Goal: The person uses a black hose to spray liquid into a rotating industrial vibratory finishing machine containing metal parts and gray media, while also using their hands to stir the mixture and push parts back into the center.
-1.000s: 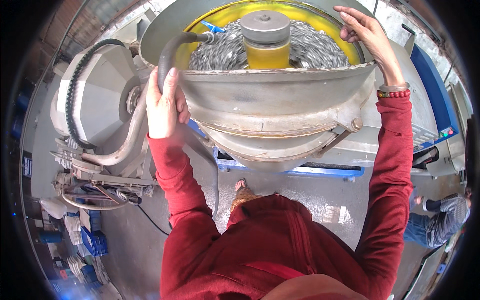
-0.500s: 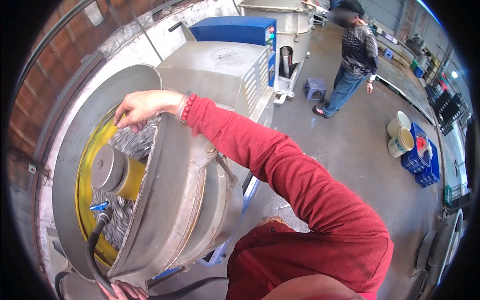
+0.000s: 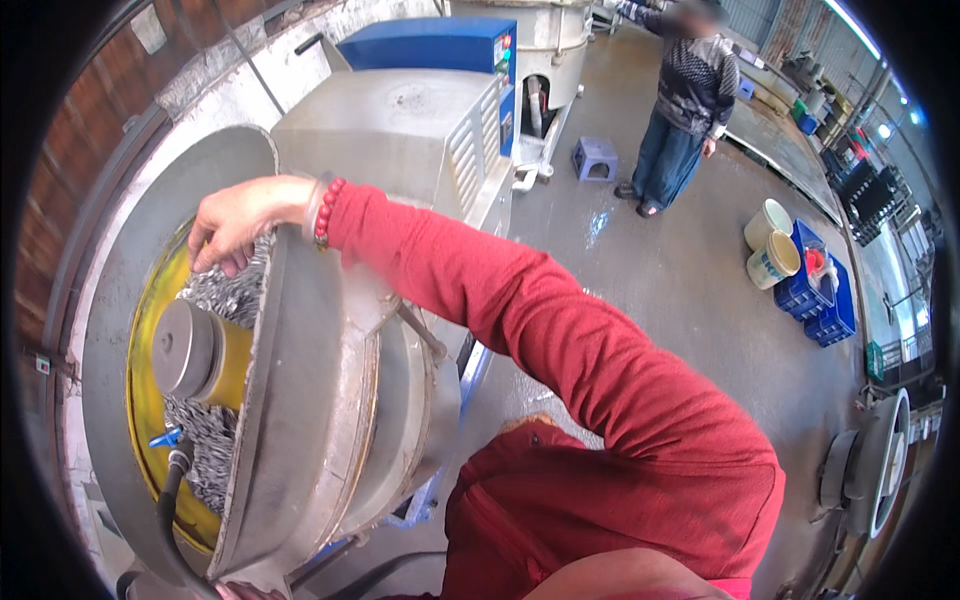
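A big round metal bowl (image 3: 285, 400) with a yellow lining (image 3: 146, 400) stands on my left, tilted so its inside shows. Many small grey metal-looking pieces (image 3: 205, 440) lie around its capped central column (image 3: 180, 345). From the right, my right hand (image 3: 240, 222) reaches over the rim, above the pieces, with its fingers curled down; anything between them is hidden. A dark hose (image 3: 168, 520) with a blue-handled valve (image 3: 165, 438) hangs into the bowl. My left hand (image 3: 248, 592) closes around the hose at the lower edge, mostly cut off.
Behind the bowl sits a machine housing (image 3: 370, 115) with a blue control box (image 3: 430, 45). Another person (image 3: 690, 110) stands beyond, near a small purple stool (image 3: 595, 158). Buckets (image 3: 772, 260) and blue crates (image 3: 812, 285) rest on the wet floor at right.
The view has shifted, so the bowl appears further left. My right hand stays over the bowl, its fingers drooping more. Less of my left hand shows. The other person has raised an arm.
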### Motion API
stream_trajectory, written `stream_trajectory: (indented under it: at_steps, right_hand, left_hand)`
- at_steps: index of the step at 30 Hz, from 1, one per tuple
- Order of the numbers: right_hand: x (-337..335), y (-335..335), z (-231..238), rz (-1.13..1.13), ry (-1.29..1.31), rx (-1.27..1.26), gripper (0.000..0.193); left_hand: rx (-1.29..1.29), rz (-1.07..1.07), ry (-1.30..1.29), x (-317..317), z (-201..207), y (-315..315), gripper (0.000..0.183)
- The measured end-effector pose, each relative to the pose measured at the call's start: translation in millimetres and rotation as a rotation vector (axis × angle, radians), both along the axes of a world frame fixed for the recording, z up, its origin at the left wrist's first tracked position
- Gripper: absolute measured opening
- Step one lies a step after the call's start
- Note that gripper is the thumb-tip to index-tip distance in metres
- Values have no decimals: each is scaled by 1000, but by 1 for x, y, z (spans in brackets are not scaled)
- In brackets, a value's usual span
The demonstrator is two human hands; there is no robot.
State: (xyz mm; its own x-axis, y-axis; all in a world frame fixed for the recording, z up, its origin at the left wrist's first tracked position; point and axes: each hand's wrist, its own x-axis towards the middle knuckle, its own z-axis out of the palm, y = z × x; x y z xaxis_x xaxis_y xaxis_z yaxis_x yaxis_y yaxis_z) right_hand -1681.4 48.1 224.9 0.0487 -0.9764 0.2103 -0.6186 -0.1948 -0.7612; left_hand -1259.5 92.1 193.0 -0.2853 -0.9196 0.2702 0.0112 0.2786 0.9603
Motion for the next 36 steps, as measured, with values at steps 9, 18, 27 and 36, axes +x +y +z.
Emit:
stream_trajectory:
  at_steps: [9,18,27,36]
  right_hand:
    - [3,-15,-3,99,119,-73,39]
    - [-19,10,9,131,33,-53,43]
    - [-3,14,22,162,102,-22,44]
    - [118,-12,84,280,711,-137,58]
  left_hand:
    - [-23,525,-140,7,-15,-10,50]
    - [24,247,4,-22,1,-3,48]
    - [93,-78,304,4,5,-6,55]
    - [1,-478,479,71,52,34,22]
